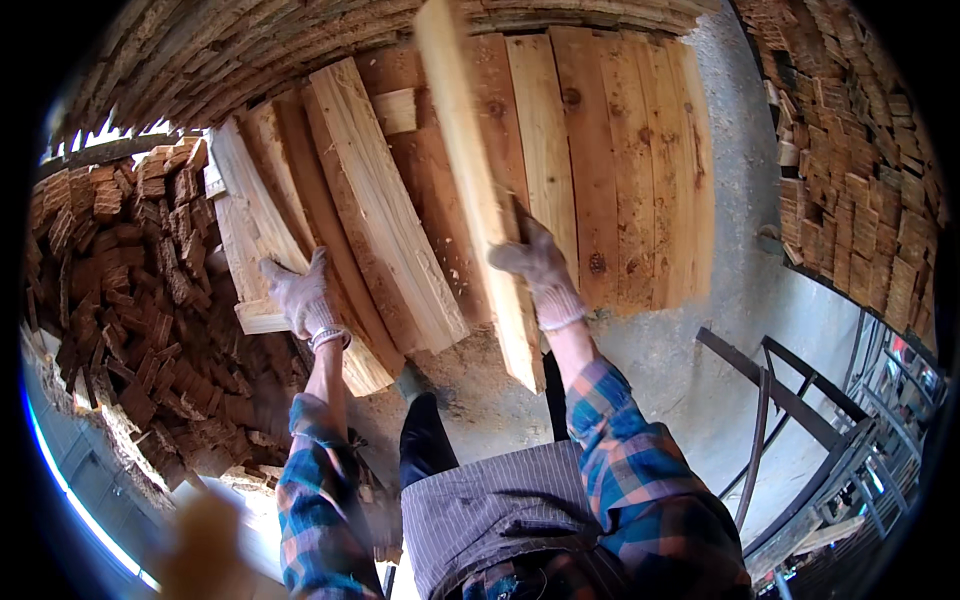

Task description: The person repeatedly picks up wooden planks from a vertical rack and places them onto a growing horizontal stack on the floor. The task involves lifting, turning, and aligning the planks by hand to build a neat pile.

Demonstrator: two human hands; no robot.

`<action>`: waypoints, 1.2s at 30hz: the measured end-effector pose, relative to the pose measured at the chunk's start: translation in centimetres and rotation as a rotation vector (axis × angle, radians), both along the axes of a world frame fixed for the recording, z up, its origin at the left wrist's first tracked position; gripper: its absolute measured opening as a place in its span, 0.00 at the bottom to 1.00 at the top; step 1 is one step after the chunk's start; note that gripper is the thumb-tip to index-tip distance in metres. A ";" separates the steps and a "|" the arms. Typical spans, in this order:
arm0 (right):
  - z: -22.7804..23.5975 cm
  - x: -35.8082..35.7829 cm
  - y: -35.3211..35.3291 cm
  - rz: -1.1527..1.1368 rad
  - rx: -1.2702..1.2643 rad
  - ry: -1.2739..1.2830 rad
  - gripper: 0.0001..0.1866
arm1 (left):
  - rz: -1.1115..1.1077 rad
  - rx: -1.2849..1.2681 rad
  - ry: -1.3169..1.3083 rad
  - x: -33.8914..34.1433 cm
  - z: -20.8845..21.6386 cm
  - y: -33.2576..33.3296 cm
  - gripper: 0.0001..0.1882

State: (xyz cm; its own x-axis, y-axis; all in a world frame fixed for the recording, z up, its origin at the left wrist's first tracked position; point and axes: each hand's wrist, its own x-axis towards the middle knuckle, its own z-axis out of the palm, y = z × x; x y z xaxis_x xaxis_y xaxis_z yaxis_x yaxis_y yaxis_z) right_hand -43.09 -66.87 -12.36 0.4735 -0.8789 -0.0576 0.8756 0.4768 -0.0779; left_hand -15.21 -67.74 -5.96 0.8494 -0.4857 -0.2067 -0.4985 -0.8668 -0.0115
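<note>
My right hand [540,265], in a knitted work glove, is closed around the lower part of a long pale wooden plank [465,130]. That plank is tilted up off the boards and blurred at its top end. Toward the left, my gloved left hand [305,300] rests on another light plank [250,185], its thumb and fingers spread apart. Between the hands lies a rough-edged plank [385,210] at a slant. Beneath are several reddish-brown boards [620,170] side by side, with a short wood block [395,110] on them near the far side.
Stacked wood pieces [130,300] fill the left, and another tall stack [860,190] stands at the right. Long layered strips [230,50] run along the far side. A dark metal frame [790,400] stands on the concrete floor [660,350] at the lower right.
</note>
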 end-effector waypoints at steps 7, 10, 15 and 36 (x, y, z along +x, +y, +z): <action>2.9 -11.0 17.1 -0.282 0.563 1.174 0.30 | 0.066 -0.165 0.177 2.7 0.2 1.6 0.52; -2.6 -11.7 24.1 -0.533 0.823 1.051 0.24 | -0.018 -0.180 0.103 6.0 -2.1 2.7 0.57; -10.2 -8.1 21.6 -0.505 0.995 1.264 0.16 | -0.002 -0.171 0.185 3.4 -1.1 1.5 0.58; 4.6 -17.7 8.1 0.870 -0.978 2.792 0.47 | -0.024 0.072 -0.101 3.4 -2.0 1.2 0.59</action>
State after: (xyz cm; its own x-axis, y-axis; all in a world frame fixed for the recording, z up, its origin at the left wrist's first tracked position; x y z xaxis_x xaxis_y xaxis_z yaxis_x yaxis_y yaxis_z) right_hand -60.80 -58.82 -7.80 0.1482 -0.8570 -0.4936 -0.9696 -0.2241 0.0979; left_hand -11.82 -66.58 -7.99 0.8559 -0.4933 -0.1555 -0.5124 -0.8497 -0.1247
